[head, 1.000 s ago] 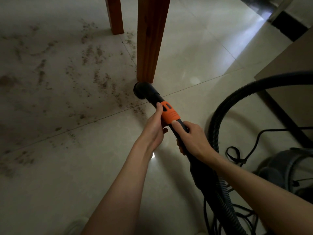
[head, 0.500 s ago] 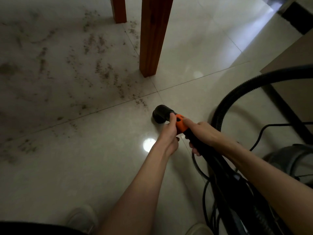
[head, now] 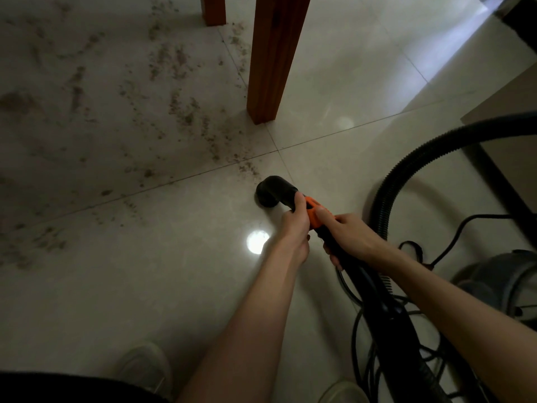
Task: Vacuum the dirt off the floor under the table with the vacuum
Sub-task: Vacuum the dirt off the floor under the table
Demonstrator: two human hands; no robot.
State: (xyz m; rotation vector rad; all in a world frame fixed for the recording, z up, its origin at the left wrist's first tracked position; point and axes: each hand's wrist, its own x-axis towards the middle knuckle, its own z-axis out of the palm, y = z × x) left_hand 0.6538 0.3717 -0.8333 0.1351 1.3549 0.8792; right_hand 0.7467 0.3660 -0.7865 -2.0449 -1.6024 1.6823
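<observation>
The vacuum's black nozzle (head: 274, 194) rests mouth-down on the pale tiled floor (head: 145, 286), just on the near side of a grout line and a little short of the nearest wooden table leg (head: 273, 59). Behind the nozzle, an orange collar (head: 315, 213) rings the black wand (head: 374, 301), which runs back toward the lower right of the view. The left hand (head: 296, 228) grips the wand at the collar from the left side, thumb laid along the top and fingers curled underneath. The right hand (head: 348, 237) holds the wand just behind it, forefinger stretched onto the orange collar and the other fingers wrapped round the black tube. Brown dirt (head: 180, 112) lies scattered in streaks and crumbs over the tiles to the left of the table leg, with a few specks close to the nozzle; a second table leg (head: 213, 10) stands farther back. A ribbed black hose (head: 406, 170) arcs over the right side, above the grey vacuum canister (head: 499, 283) and loose black cables (head: 453, 237) on the floor. A round bright reflection (head: 257, 242) shines on the tile beside the left wrist. Two light shoes (head: 145, 370) show at the bottom edge.
</observation>
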